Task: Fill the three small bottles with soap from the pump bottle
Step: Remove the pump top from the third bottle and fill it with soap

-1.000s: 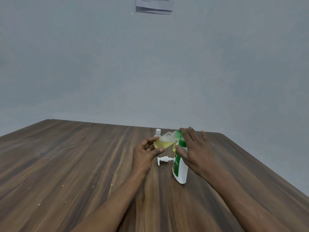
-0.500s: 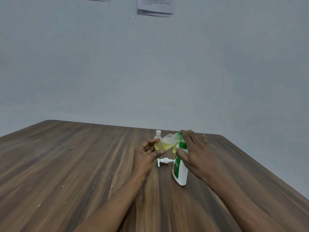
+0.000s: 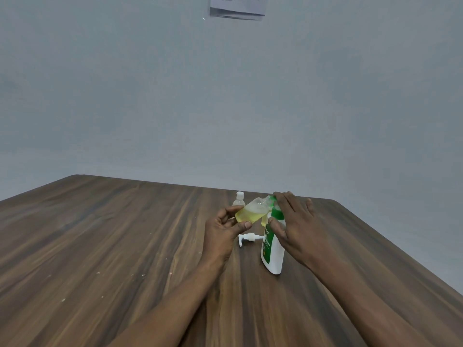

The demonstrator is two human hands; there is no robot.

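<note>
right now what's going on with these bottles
A person's left hand holds a small clear bottle, part full of yellow liquid, tilted with its mouth at the top of the white and green soap bottle, which the right hand grips on the wooden table. The pump head lies beside it; a capped small bottle stands behind.

You see white lettering on the green label [image 3: 267, 247] of the pump bottle [image 3: 276, 262], too small to read. The sheet of paper [image 3: 236, 6] on the wall [image 3: 350, 96] bears printed lines, likewise illegible to you.
</note>
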